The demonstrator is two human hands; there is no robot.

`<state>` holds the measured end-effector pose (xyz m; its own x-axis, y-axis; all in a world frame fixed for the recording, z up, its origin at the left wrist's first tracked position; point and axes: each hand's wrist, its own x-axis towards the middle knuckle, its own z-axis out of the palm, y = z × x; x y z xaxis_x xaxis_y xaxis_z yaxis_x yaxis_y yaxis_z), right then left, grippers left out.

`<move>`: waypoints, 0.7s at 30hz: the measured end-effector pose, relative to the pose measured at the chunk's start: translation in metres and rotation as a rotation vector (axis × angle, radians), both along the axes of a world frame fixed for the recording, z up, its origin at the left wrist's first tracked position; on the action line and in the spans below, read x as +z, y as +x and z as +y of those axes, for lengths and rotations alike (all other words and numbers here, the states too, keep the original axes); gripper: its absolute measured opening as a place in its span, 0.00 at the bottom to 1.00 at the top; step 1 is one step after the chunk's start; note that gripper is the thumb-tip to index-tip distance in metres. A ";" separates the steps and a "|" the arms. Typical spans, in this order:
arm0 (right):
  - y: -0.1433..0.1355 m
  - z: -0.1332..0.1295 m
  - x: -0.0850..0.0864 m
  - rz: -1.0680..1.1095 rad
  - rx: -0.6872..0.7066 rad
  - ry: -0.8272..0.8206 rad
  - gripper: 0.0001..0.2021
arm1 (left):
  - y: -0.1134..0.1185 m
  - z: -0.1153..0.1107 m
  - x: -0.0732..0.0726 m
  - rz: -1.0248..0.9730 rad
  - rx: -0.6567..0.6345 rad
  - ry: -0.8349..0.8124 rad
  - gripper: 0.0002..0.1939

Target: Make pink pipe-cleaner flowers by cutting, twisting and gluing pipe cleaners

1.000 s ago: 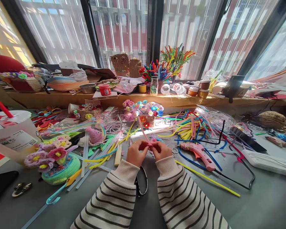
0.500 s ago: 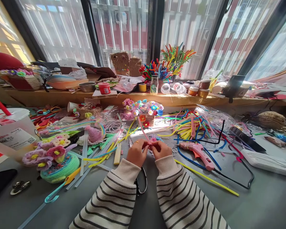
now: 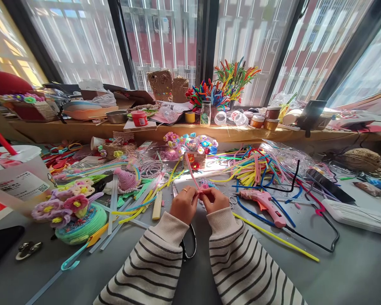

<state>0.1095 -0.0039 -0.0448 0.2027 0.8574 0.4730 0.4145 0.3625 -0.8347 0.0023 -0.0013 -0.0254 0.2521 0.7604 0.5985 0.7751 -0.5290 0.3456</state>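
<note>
My left hand (image 3: 184, 204) and my right hand (image 3: 214, 200) meet at the middle of the table, fingertips pinched together on a pink pipe cleaner (image 3: 192, 170). Its free end points up and away from me, slightly leftward. The part between my fingers is mostly hidden. Scissors (image 3: 193, 248) lie partly under my left hand and sleeve. A small pink and blue fuzzy piece (image 3: 208, 184) lies just beyond my fingers. Left of my left hand is a pale yellow stick (image 3: 157, 205); a pink glue gun (image 3: 266, 205) lies to the right.
Bundled pipe cleaners (image 3: 250, 169) spread behind the glue gun. A fuzzy flower piece (image 3: 81, 224) and a drink cup (image 3: 19, 182) stand at left. A yellow pipe cleaner (image 3: 279, 239) lies at right, near a black cable. Jars and pots line the window ledge (image 3: 165, 134).
Both hands keep their pinch at nearly the same place. My left hand has shifted very slightly right, and the pink pipe cleaner's free end has moved a little right.
</note>
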 end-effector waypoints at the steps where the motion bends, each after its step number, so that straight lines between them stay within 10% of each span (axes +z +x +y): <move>1: 0.000 0.000 -0.001 -0.001 -0.003 0.006 0.06 | 0.000 0.000 0.000 0.008 0.000 0.009 0.07; 21: 0.001 0.000 -0.003 -0.013 -0.027 -0.005 0.06 | 0.001 0.000 -0.001 -0.167 -0.074 -0.107 0.05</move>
